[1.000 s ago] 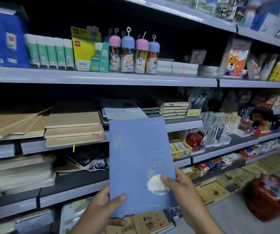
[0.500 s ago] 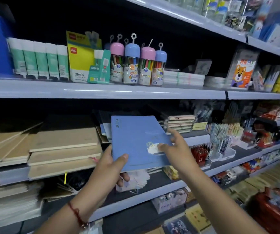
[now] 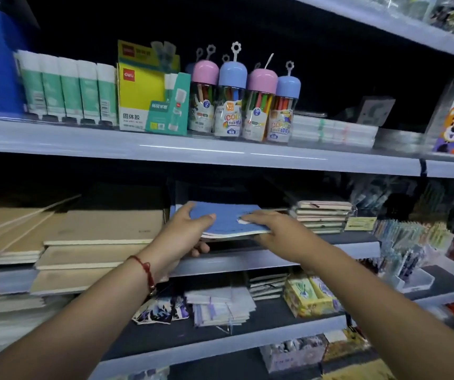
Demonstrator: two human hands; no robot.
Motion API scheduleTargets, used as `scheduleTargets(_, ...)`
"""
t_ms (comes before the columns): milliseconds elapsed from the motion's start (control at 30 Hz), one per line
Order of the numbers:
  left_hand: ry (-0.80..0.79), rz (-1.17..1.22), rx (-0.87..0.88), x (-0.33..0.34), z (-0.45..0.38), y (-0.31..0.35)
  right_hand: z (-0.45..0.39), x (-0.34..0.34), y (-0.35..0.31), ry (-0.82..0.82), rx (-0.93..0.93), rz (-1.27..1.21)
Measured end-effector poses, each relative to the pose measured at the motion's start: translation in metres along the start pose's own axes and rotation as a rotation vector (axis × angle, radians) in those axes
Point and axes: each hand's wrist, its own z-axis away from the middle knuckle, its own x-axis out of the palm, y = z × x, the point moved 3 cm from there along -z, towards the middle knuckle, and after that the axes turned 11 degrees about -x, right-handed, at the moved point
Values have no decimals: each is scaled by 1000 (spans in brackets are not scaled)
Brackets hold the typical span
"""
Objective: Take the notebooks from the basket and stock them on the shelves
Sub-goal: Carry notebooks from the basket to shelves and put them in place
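Left of the blue notebook (image 3: 224, 219), stacked brown notebooks (image 3: 102, 229) are laid on the middle shelf (image 3: 247, 263). The blue notebook is held nearly flat over a low pile on that shelf. Its left edge is gripped by the left hand (image 3: 184, 231), thumb above, fingers beneath. On its right part, the right hand (image 3: 277, 229) is pressed with fingers extended.

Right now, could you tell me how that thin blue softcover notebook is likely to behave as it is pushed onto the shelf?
The thin blue softcover notebook probably flexes: its front edge looks slightly wavy. It seems light, resting flat between both hands.
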Motion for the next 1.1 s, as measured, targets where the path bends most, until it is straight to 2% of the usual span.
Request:
scheduleTargets(200,0,-530,67,-1,15,3,-17,8,40,-50,-87,72)
scheduleTargets(300,141,-702,130,1,15,-3,-23,12,53,-157,-96,-5)
scheduleTargets(400,210,-725,115,7,15,-6,-26,20,58,-249,-116,-27)
scheduleTargets(700,245,-778,43,9,7,-18,-26,23,54,-221,-179,-13)
scheduleTargets(767,278,-830,58,11,10,-17,-24,22,50,-207,-173,-19)
scheduleTargets(833,364,-885,122,15,22,-13,-20,19,43,-126,-191,46)
scheduleTargets(933,502,-857,271,19,56,-16,-3,15,14,102,-365,138)
scheduleTargets(1000,545,-818,321,16,79,-32,14,19,-16,188,-517,68)
scheduleTargets(1100,543,-865,203,-5,104,-81,28,48,-58,98,-678,-44)
